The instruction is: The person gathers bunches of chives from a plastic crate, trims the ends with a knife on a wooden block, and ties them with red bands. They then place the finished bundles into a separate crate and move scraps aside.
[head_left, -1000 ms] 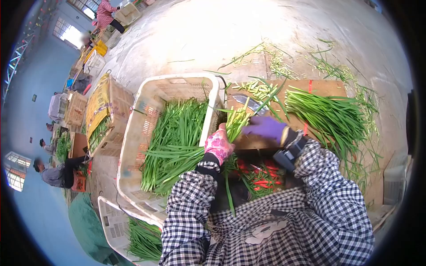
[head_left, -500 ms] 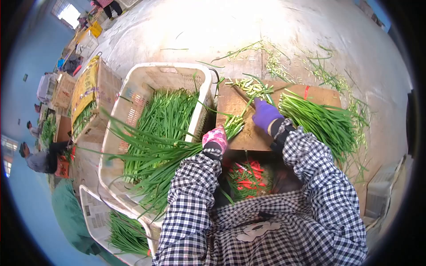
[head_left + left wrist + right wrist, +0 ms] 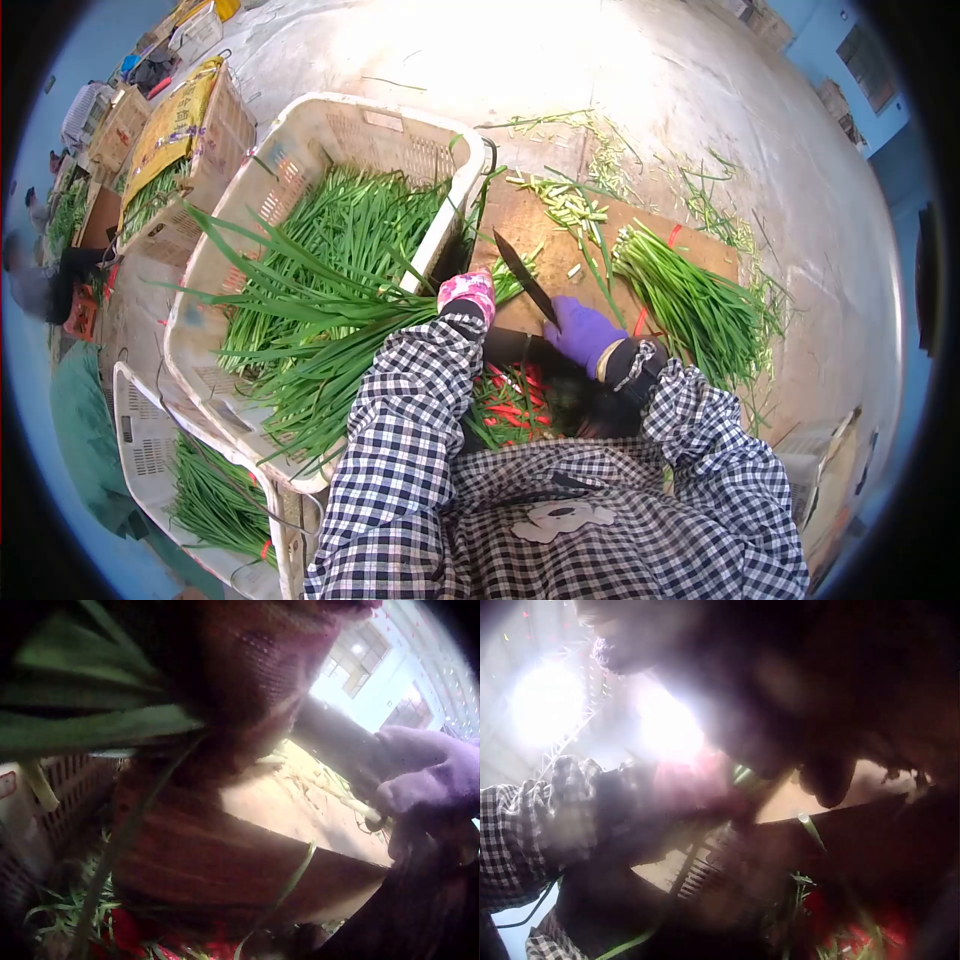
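My left hand (image 3: 468, 294), in a pink patterned glove, grips a thick bundle of long green chives (image 3: 310, 330); its cut ends lie on the wooden cutting board (image 3: 545, 262) and its leaves fan out over the crate. My right hand (image 3: 582, 334), in a purple glove, grips the handle of a dark knife (image 3: 524, 277), blade raised and pointing away above the board. In the left wrist view the purple-gloved hand (image 3: 427, 787) wraps the knife handle (image 3: 337, 754) over the board (image 3: 225, 855). The right wrist view is dark and blurred.
A white plastic crate (image 3: 300, 165) full of chives stands left of the board. A trimmed bundle (image 3: 690, 300) lies on the board's right side, with cut stubs (image 3: 565, 200) at its far edge. Red bands (image 3: 510, 395) lie in a container below. Another crate (image 3: 150, 450) sits at lower left.
My left hand has drawn the chive bundle out of the crate onto the board. My right hand took up the knife from the board and pulled back toward me with the blade raised.
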Demonstrator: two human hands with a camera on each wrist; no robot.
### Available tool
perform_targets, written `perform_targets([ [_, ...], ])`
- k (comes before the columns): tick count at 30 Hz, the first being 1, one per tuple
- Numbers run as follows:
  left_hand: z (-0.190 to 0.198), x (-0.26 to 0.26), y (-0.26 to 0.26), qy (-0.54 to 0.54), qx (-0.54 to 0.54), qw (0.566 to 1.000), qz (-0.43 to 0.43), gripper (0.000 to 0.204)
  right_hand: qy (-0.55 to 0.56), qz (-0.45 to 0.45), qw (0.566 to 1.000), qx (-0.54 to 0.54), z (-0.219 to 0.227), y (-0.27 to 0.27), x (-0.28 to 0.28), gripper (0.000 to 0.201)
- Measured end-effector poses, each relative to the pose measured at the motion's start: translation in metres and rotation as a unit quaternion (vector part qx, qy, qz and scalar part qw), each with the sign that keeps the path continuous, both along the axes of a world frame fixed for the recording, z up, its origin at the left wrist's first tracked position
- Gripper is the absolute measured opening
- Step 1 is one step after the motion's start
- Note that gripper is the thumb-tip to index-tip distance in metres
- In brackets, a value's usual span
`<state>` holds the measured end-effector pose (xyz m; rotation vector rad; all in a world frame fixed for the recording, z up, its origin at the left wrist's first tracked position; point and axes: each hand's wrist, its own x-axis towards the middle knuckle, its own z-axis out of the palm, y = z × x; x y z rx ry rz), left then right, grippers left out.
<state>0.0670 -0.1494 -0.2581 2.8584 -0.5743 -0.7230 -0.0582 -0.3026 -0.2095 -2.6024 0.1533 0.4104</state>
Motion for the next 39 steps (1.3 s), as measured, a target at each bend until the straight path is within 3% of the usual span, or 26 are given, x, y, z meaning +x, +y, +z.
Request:
perform_targets([
  [8, 0.002, -0.003, 0.002, -0.030, -0.014, 0.999, -0.018, 0.020, -0.017, 0.054, 0.998, -0.032, -0.023, -0.002, 0.009, 0.023],
  [10, -0.004, 0.000, 0.002, -0.023, -0.030, 0.999, 0.004, 0.019, -0.011, 0.053, 0.998, -0.041, -0.055, 0.002, 0.020, 0.024],
  [12, -0.004, 0.000, 0.000, -0.015, -0.020, 1.000, 0.009, 0.019, -0.131, 0.085, 0.987, -0.049, -0.067, 0.007, 0.034, 0.025],
  [13, 0.001, 0.002, 0.001, -0.009, -0.021, 1.000, 0.009, 0.021, -0.062, 0.046, 0.995, -0.066, -0.058, 0.014, 0.038, 0.025],
  [15, 0.007, 0.001, 0.001, 0.030, 0.012, 0.999, -0.020, 0.027, -0.075, 0.035, 0.996, -0.045, -0.063, 0.011, 0.024, 0.025],
  [18, 0.017, -0.002, 0.002, 0.030, 0.004, 1.000, 0.009, 0.032, -0.133, 0.023, 0.991, -0.020, -0.049, 0.006, -0.001, 0.025],
  [20, 0.014, -0.002, 0.003, 0.035, 0.012, 0.999, 0.007, 0.037, 0.006, -0.001, 0.999, -0.041, -0.043, -0.001, -0.013, 0.025],
  [21, 0.016, -0.001, 0.003, 0.038, 0.004, 0.999, 0.002, 0.039, -0.051, 0.035, 0.996, -0.071, -0.046, -0.002, -0.016, 0.025],
  [24, 0.031, 0.001, 0.002, 0.064, 0.011, 0.998, -0.013, 0.050, -0.096, -0.002, 0.993, -0.062, -0.053, -0.015, 0.009, 0.024],
  [25, 0.047, 0.000, 0.001, 0.058, -0.026, 0.998, -0.001, 0.051, -0.085, -0.070, 0.993, -0.038, -0.052, -0.021, 0.029, 0.024],
  [26, 0.062, -0.002, 0.000, 0.054, -0.062, 0.997, 0.012, 0.052, -0.101, -0.048, 0.987, -0.119, -0.049, -0.030, 0.040, 0.025],
  [27, 0.075, 0.000, 0.005, 0.030, -0.134, 0.990, 0.018, 0.058, -0.084, -0.067, 0.986, -0.129, -0.042, -0.037, 0.055, 0.024],
  [28, 0.085, 0.003, 0.015, -0.021, -0.229, 0.973, 0.018, 0.062, -0.139, -0.073, 0.981, -0.112, -0.047, -0.045, 0.065, 0.024],
  [29, 0.083, 0.015, 0.031, -0.013, -0.401, 0.916, 0.003, 0.063, -0.098, -0.078, 0.985, -0.122, -0.050, -0.053, 0.072, 0.028],
  [30, 0.125, 0.011, 0.042, 0.062, -0.535, 0.841, 0.044, 0.058, -0.057, -0.079, 0.986, -0.133, -0.031, -0.054, 0.075, 0.032],
  [31, 0.159, 0.010, 0.052, 0.018, -0.629, 0.777, 0.020, 0.055, -0.066, -0.074, 0.987, -0.129, -0.010, -0.051, 0.072, 0.036],
  [32, 0.182, 0.013, 0.068, -0.001, -0.670, 0.741, 0.056, 0.051, -0.076, -0.069, 0.987, -0.124, 0.008, -0.047, 0.067, 0.040],
  [33, 0.202, 0.020, 0.092, -0.054, -0.678, 0.731, 0.052, 0.045, -0.165, -0.073, 0.982, -0.058, 0.021, -0.045, 0.058, 0.043],
  [34, 0.248, 0.004, 0.096, -0.181, -0.573, 0.783, 0.160, 0.042, -0.320, -0.055, 0.945, 0.040, 0.026, -0.045, 0.045, 0.043],
  [35, 0.267, -0.002, 0.101, -0.169, -0.726, 0.644, 0.174, 0.041, -0.249, -0.119, 0.937, 0.214, 0.058, -0.032, 0.030, 0.037],
  [36, 0.276, 0.003, 0.126, -0.232, -0.703, 0.668, 0.079, 0.030, -0.204, -0.113, 0.902, 0.364, 0.073, -0.030, 0.015, 0.028],
  [37, 0.282, 0.002, 0.140, -0.209, -0.749, 0.618, 0.116, 0.030, -0.119, -0.104, 0.846, 0.510, 0.089, -0.024, -0.002, 0.024],
  [38, 0.287, 0.000, 0.145, -0.180, -0.793, 0.562, 0.148, 0.033, -0.017, -0.036, 0.799, 0.600, 0.098, -0.011, -0.017, 0.024],
  [39, 0.279, -0.001, 0.145, -0.180, -0.797, 0.560, 0.137, 0.033, 0.082, 0.029, 0.735, 0.673, 0.106, 0.009, -0.031, 0.025],
])
